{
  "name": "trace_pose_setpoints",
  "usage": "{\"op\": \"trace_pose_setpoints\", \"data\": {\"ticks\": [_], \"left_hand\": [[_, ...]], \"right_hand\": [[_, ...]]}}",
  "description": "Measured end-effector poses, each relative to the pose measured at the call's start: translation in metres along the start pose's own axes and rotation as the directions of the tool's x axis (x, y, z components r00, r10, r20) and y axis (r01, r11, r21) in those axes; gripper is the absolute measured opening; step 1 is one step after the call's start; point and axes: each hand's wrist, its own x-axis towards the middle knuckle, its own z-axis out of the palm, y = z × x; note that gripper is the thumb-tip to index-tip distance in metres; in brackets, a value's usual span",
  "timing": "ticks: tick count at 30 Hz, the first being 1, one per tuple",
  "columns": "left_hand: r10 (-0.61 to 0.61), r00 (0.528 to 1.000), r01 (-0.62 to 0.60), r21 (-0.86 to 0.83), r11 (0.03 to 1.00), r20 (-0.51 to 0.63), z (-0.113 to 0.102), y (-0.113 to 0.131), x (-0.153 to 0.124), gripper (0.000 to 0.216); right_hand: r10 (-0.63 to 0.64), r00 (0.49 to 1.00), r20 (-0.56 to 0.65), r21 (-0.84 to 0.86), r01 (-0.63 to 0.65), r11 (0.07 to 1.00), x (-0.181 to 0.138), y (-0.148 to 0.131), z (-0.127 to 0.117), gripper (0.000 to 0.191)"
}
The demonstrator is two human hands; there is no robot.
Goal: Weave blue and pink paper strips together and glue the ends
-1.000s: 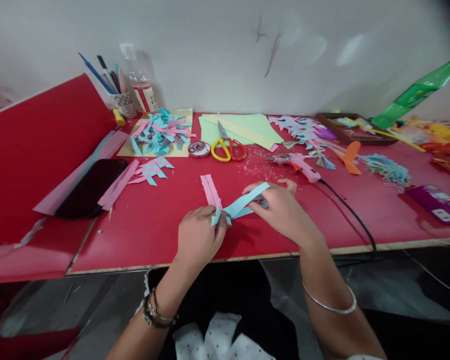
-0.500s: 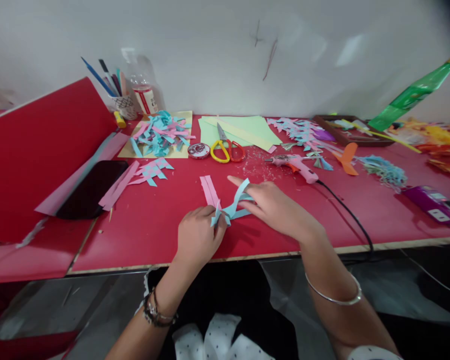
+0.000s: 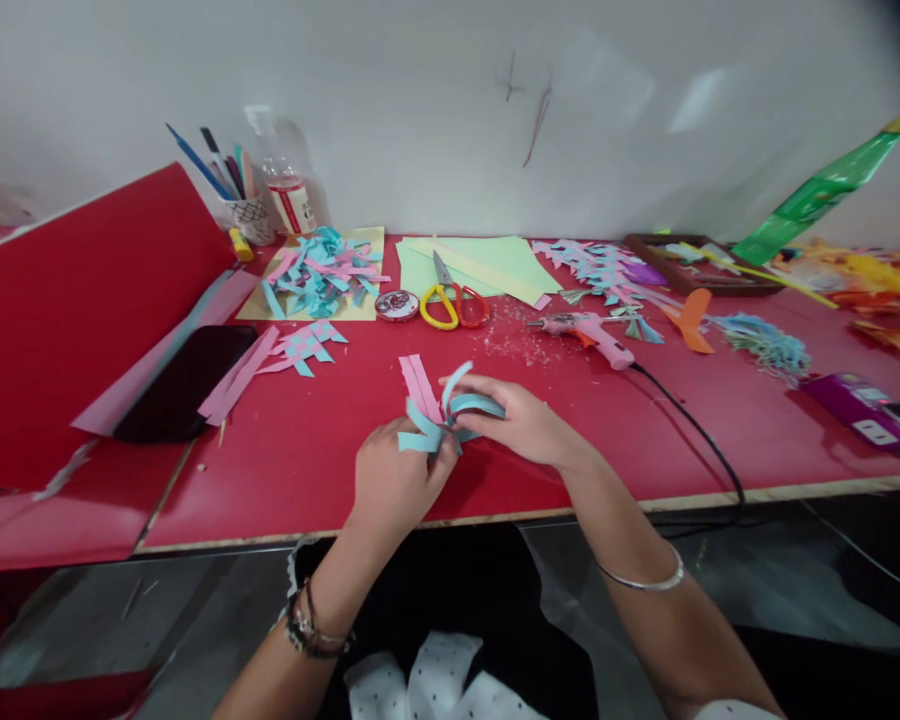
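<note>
My left hand (image 3: 399, 472) is closed, thumb and fingers pinching the crossing of several light blue paper strips (image 3: 478, 404) and pink paper strips (image 3: 415, 378). The pink lengths stick out from it toward the wall, while blue ends curl up above the knuckles. From the right, my right hand (image 3: 523, 422) reaches in with its fingers closed around a blue strip close to that crossing. Part of the weave is hidden under the fingers. Both hands are just above the red table (image 3: 300, 490), near its front edge.
Behind my hands lie scissors (image 3: 442, 305), a round tin (image 3: 397, 305) and green paper sheets (image 3: 487, 262). A pink glue gun (image 3: 589, 335) with a black cord rests at right. Leftward are a phone (image 3: 187, 385), cut strips (image 3: 322, 270) and a red board (image 3: 82, 320).
My right hand has moved left, bringing a blue strip to the crossing. Blue ends now stand up and loop over my left fingers. My left hand stays nearly in place.
</note>
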Motion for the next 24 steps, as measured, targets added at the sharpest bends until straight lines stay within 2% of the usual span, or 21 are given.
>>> {"op": "trace_pose_setpoints", "data": {"ticks": [2, 4, 11, 14, 18, 24], "left_hand": [[-0.001, 1.0, 0.001, 0.003, 1.0, 0.006, 0.0, 0.0, -0.001, 0.031], [-0.011, 1.0, 0.011, 0.006, 1.0, -0.009, 0.001, 0.0, -0.001, 0.033], [-0.021, 1.0, 0.021, 0.034, 0.999, -0.013, 0.001, -0.001, 0.0, 0.035], [0.002, 0.998, -0.002, -0.005, 1.0, -0.067, 0.004, -0.002, -0.002, 0.039], [0.008, 0.992, -0.012, -0.028, 1.0, -0.128, 0.006, -0.004, -0.003, 0.034], [0.002, 0.993, -0.005, -0.024, 1.0, -0.122, 0.006, -0.004, -0.002, 0.032]], "right_hand": [[-0.002, 1.0, 0.021, 0.098, 0.0, 0.995, 0.001, 0.001, 0.003, 0.05], [-0.012, 0.999, 0.047, 0.132, 0.006, 0.991, 0.002, 0.002, 0.005, 0.05], [-0.111, 0.994, -0.024, -0.127, 0.107, 0.986, 0.004, -0.006, 0.01, 0.013], [-0.155, 0.988, -0.008, -0.21, 0.15, 0.966, 0.004, -0.011, 0.012, 0.012], [-0.194, 0.98, 0.04, -0.247, 0.198, 0.949, 0.007, -0.014, 0.01, 0.013], [-0.216, 0.976, -0.001, -0.372, 0.2, 0.907, 0.02, -0.025, -0.007, 0.016]]}}
